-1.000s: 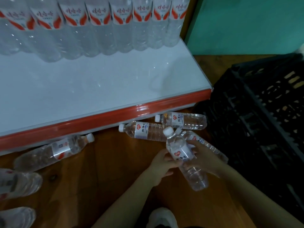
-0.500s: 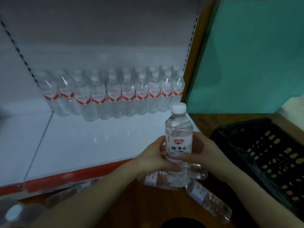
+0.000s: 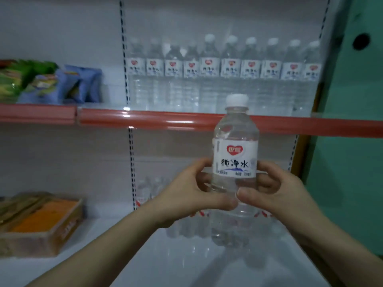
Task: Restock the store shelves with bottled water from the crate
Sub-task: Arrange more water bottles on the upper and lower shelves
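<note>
Lifted since half a second ago, the water bottle (image 3: 235,158) is now upright in front of the shelving, its white screw cap (image 3: 237,100) showing against the glossy red edge of the upper shelf (image 3: 165,121). It is clear ribbed plastic with a white label bearing a red heart and dark characters. Left hand (image 3: 192,195) and right hand (image 3: 275,189) both have their grip clasped round its middle, thumbs in front, fingers curled behind. A row of matching bottles (image 3: 228,67) stands at the back of the upper shelf. More bottles (image 3: 186,224) line the back of the smooth white lower shelf (image 3: 145,255), partly hidden by the hands. Farther left lie crinkled green and blue snack packets (image 3: 51,83) above, and a cardboard carton (image 3: 41,224) with an orange top below. A teal wall (image 3: 356,141) bounds the right side.
</note>
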The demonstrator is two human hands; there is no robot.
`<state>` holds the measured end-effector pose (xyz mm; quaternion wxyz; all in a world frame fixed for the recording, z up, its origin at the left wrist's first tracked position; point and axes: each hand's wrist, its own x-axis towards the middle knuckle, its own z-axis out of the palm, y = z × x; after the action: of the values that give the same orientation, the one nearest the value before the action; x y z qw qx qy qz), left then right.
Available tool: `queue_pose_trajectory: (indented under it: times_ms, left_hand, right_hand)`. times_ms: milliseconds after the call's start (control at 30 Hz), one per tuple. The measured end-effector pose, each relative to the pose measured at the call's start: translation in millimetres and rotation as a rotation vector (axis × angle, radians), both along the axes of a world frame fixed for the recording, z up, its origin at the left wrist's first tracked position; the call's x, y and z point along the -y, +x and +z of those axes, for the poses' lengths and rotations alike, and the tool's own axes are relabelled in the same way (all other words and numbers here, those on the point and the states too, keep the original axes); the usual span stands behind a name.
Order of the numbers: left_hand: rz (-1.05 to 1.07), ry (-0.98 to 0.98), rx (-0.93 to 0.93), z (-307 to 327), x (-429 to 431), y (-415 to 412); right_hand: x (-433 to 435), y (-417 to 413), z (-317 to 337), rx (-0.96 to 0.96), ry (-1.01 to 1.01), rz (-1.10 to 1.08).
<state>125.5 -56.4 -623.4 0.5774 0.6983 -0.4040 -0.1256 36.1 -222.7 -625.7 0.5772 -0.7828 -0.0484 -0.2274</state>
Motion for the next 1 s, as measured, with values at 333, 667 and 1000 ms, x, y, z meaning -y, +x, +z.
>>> queue_pose_trajectory:
  times_ms: [333, 667, 1000]
  left_hand:
    - [0.149, -0.220, 0.166, 114, -40, 57]
    - [0.252, -0.166, 0.219, 168, -26, 134]
    - [0.270, -0.001, 0.101, 170, 11, 213]
  right_hand:
    - [-53, 72, 120, 0.258, 0.003, 0.050]
    - [-32, 166, 174, 0.204, -0.073, 0.048]
    - [-1, 243, 182, -0.005, -0.370, -0.035]
